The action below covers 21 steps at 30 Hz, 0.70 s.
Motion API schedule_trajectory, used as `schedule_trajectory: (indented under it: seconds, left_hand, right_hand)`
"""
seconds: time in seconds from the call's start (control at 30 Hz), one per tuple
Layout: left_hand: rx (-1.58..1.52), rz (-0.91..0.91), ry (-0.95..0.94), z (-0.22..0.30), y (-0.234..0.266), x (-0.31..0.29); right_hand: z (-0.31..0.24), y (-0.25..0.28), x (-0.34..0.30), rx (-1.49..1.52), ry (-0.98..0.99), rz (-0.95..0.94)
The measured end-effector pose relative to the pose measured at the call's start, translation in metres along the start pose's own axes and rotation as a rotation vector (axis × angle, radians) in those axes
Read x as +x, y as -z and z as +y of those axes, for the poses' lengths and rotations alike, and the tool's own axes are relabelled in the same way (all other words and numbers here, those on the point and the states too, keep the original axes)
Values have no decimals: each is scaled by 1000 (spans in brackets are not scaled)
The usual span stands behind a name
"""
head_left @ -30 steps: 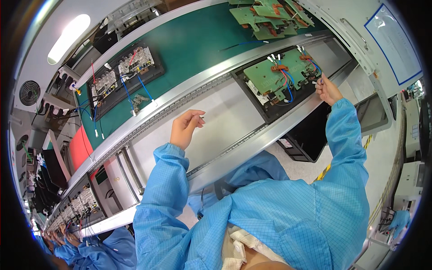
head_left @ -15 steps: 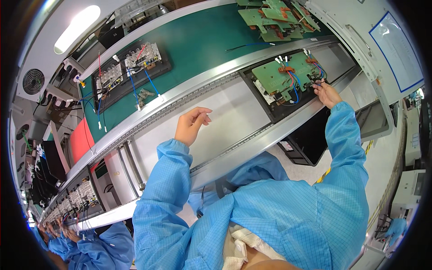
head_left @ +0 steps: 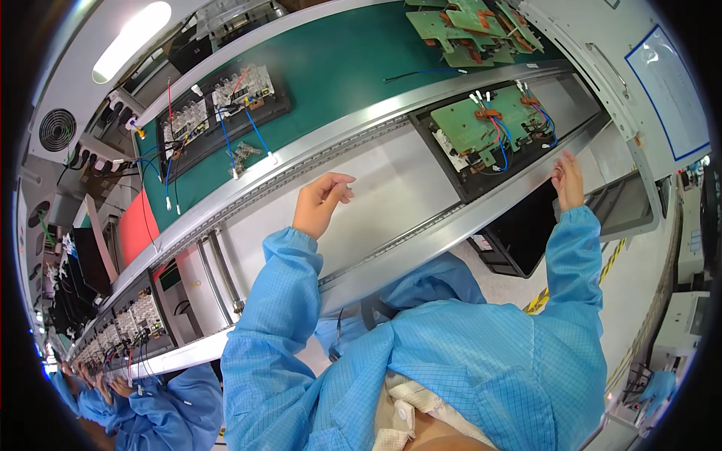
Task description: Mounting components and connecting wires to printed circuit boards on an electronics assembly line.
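My left hand (head_left: pixel 322 203) hovers over the pale conveyor bed (head_left: pixel 391 173), its fingers loosely bent and apart with nothing in them. Near the rail at the right, my right hand (head_left: pixel 569 180) is off the work, fingers half bent and no object visible in it. Closest to it is a black tray (head_left: pixel 519 161) on the conveyor, carrying a green circuit board (head_left: pixel 462 126). Red and blue wires (head_left: pixel 502 139) with white connectors rise from the board and loop over its edge. A small white part lies at the board's left side.
Beyond the rail, a green mat (head_left: pixel 331 68) bears a black tray of white-component boards (head_left: pixel 241 89), screws (head_left: pixel 244 152) and a stack of green boards (head_left: pixel 477 30). A black panel (head_left: pixel 519 233) stands below the rail. Co-workers in blue sleeves (head_left: pixel 177 406) work at lower left.
My right hand has let go of the wires at the tray's right end and drawn back toward me, past the rail. The left hand has hardly moved.
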<state>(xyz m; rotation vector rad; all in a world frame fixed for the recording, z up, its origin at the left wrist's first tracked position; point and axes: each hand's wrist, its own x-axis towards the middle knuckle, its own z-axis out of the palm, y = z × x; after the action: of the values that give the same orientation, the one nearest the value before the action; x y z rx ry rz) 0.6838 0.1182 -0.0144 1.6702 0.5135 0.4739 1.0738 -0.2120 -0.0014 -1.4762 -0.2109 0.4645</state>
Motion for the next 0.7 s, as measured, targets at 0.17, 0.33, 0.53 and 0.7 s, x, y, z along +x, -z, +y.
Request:
schedule_trajectory:
  seconds: [0.17, 0.33, 0.53, 0.7]
  left_hand:
    - [153, -72, 92, -8, 12, -3]
    - [-115, 32, -24, -4, 0, -1]
    - [51, -12, 12, 2, 2, 3]
    - [-44, -19, -62, 6, -4, 6]
  right_hand:
    - [7, -40, -51, -189, 546, 32]
    - [10, -127, -116, -440, 657, -611]
    - [21, -176, -129, -673, 825, -958]
    - [11, -173, -120, -683, 1043, -802]
